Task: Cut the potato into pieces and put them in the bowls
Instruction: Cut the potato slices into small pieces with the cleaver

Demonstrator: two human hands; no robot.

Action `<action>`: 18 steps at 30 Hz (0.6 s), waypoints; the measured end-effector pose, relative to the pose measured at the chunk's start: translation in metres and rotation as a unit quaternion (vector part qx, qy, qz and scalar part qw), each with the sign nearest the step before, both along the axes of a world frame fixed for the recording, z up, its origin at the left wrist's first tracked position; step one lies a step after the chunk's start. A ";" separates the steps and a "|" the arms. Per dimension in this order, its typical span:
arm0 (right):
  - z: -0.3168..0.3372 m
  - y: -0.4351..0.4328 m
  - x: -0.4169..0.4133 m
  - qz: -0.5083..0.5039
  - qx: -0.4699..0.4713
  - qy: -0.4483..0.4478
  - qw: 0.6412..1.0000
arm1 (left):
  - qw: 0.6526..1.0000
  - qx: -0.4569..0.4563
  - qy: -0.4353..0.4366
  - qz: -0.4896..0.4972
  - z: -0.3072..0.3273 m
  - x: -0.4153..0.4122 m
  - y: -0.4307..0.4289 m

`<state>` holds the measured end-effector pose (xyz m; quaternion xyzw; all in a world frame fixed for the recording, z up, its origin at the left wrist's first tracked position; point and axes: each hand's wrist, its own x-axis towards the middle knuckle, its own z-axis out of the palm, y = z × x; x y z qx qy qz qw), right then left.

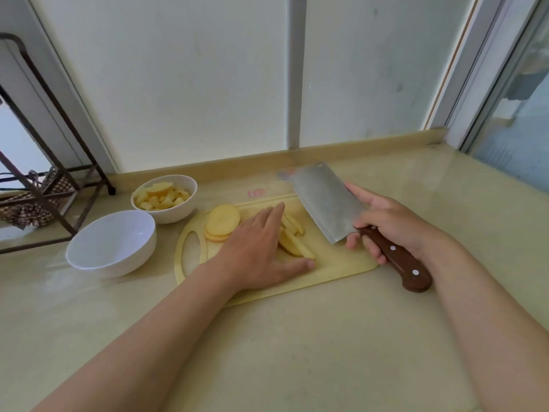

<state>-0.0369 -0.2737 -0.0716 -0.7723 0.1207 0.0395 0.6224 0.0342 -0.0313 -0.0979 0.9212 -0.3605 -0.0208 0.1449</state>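
Observation:
A pale yellow cutting board (335, 264) lies on the counter. On it sit a stack of round potato slices (222, 220) at the left and several potato strips (292, 239) in the middle. My left hand (258, 248) lies flat with straight fingers over the strips, thumb on the board. My right hand (392, 221) grips the brown wooden handle of a cleaver (326, 200), whose blade is lifted above the board's right end. One white bowl (165, 197) holds potato chunks; a nearer white bowl (111, 243) is empty.
A dark metal rack (53, 185) with a checked cloth stands at the left on the beige counter (297, 352). A white panelled wall rises behind, and a window frame (475, 84) stands at the right.

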 end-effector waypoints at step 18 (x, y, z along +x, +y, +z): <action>-0.005 -0.015 0.004 0.019 0.094 -0.016 0.995 | 0.998 -0.023 0.066 0.004 0.010 0.003 -0.006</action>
